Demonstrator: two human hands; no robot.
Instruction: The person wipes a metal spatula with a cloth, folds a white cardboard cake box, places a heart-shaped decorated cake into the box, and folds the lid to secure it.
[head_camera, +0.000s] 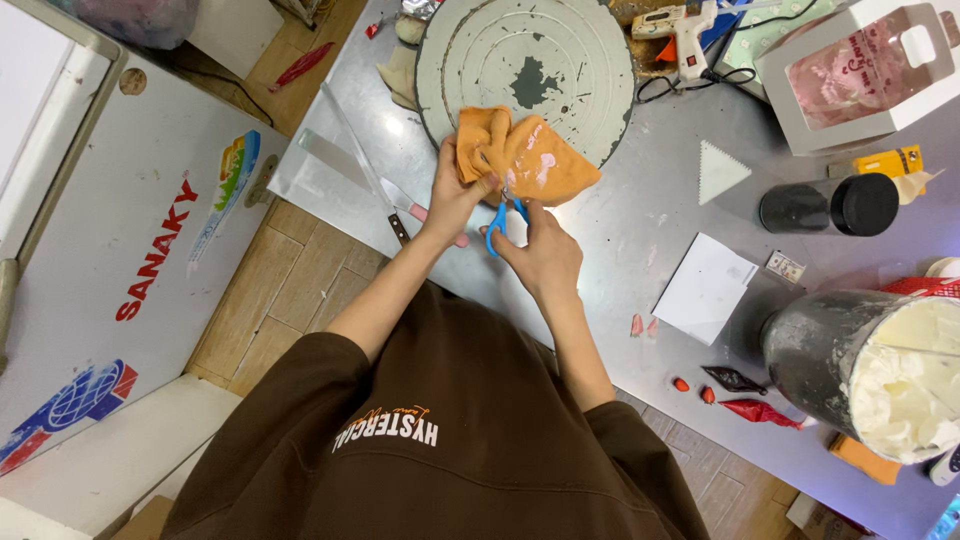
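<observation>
Head view, looking down: left hand (455, 195) bunches an orange cloth (522, 155) at its near-left corner, fingers (484, 184) closed on the fabric, thumb side tucked under the fold. Cloth is crumpled, stained with pale pink smears, its long axis running from the left hand out to the right and slightly away, tapering to a point near the edge of the round grey turntable (560, 60); far half rests on the turntable, near half hangs over the metal surface (620, 230). Right hand (545, 255) sits just below the cloth, fingers curled through the blue handles of a pair of scissors (500, 222); handles point toward the person, blades point up and away into the cloth's lower edge, mostly hidden by fabric, so cannot tell how far the blades are spread. Scissors lie between the two hands, touching or nearly touching the cloth right beside the left fingertips. Left of the hands, a long metal spatula (350, 165) lies diagonally on the surface. Right side: white triangular scraper (720, 170), white paper square (705, 290), black jar on its side (830, 205), a big bowl of white cream (880, 370), red piping bag (760, 410). Far edge: glue gun (680, 30), white cake box with window (860, 70). Person wears a brown sweatshirt (440, 440).
</observation>
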